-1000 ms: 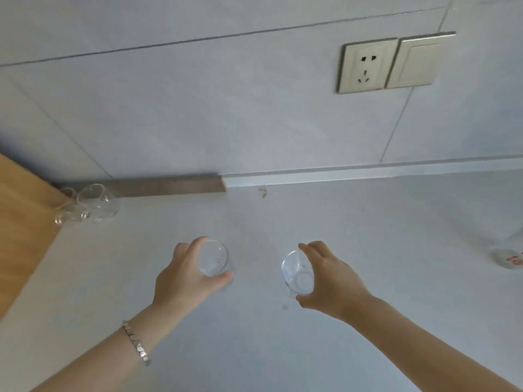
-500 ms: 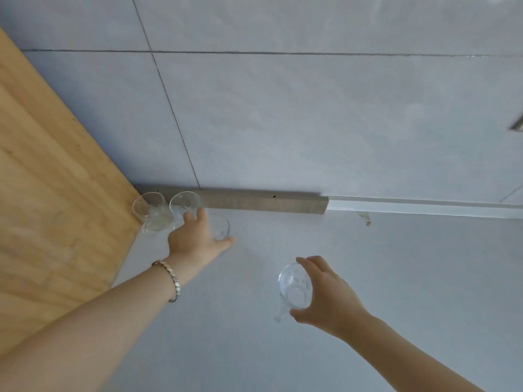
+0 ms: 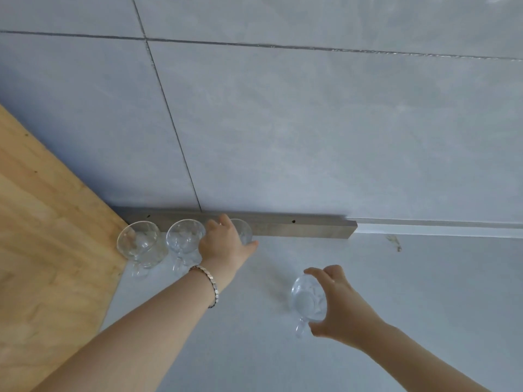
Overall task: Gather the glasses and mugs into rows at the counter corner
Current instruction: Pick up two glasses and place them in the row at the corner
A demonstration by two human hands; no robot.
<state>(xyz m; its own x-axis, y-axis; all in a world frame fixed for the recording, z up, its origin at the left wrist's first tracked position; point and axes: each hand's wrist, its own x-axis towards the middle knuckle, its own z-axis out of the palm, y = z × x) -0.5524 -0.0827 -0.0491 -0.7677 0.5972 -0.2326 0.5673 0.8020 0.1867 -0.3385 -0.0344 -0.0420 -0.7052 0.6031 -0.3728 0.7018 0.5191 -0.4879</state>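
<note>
Mugs (image 3: 138, 242) line the corner by the strip (image 3: 297, 229); my left hand (image 3: 223, 244) is closed around a third (image 3: 242, 232), setting it in line. My right hand (image 3: 339, 304) clasps a fourth (image 3: 307, 302) over mid-counter (image 3: 396, 278), waiting.

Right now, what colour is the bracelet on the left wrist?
Silver, a metal link bracelet, seen in the head view.

Soft, even daylight — faint shadows, slight blur, wide-angle bending at edges.
</note>
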